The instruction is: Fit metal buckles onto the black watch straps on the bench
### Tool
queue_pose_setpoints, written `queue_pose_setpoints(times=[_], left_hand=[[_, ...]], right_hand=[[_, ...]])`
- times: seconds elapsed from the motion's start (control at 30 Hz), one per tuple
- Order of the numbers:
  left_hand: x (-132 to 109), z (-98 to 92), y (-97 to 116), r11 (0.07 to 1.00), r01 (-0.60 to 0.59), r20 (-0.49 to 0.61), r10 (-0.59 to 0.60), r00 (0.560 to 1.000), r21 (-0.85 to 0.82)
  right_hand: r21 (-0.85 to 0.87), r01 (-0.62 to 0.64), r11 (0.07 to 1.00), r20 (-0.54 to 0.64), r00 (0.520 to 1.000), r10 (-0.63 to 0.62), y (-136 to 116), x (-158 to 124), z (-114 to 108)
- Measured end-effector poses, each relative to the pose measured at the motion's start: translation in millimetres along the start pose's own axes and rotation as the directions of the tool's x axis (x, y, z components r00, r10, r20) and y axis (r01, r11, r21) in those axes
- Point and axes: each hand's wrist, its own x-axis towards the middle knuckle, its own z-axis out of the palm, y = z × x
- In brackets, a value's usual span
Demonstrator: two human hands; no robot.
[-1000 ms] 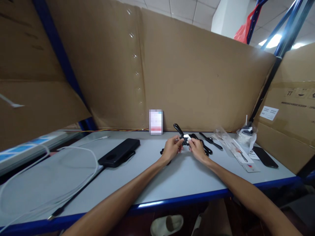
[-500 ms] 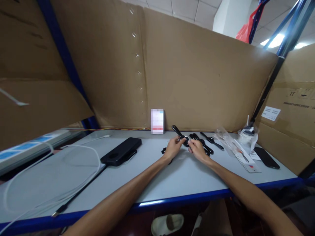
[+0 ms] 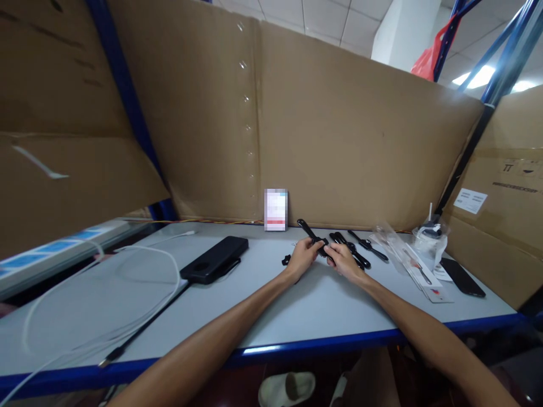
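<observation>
Both my hands meet over the middle of the grey table (image 3: 297,305). My left hand (image 3: 302,258) and my right hand (image 3: 343,260) are both closed on a black smartwatch (image 3: 319,244), whose strap sticks up and back to the left. Another end of the strap (image 3: 287,260) lies on the table left of my left hand. Just right of my right hand lie more black watches (image 3: 352,249) in a row.
A black power bank (image 3: 214,259) with a white cable (image 3: 139,265) lies at left. At right are clear plastic packets (image 3: 413,263), a bagged item (image 3: 429,236) and a black phone (image 3: 462,277). Cardboard walls stand behind and at both sides. A small card (image 3: 275,210) leans on the back wall.
The white face of the watch seen between my hands earlier no longer shows; only black shows now. My hands stay together on it.
</observation>
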Motion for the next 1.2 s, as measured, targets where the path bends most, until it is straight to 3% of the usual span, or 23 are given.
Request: queue_pose_setpoints(times=[0.43, 0.7, 1.2], left_hand=[[-7.7, 0.4, 12.8, 0.973, 0.044, 0.081, -0.027, 0.996, -0.227], [-8.1, 1.1, 13.8, 0.972, 0.046, 0.084, -0.027, 0.996, -0.229], [-8.0, 0.0, 13.3, 0.976, 0.051, 0.09, -0.032, 0.995, -0.211]], right_hand=[[-0.013, 0.021, 1.0, 0.011, 1.0, -0.021, -4.1, -0.4, 3.7], [-0.055, 0.091, 0.994, 0.006, 0.996, -0.09, 5.3, 4.1, 3.2], [-0.069, 0.083, 0.994, -0.01, 0.996, -0.084, -0.5, 0.8, 3.4]])
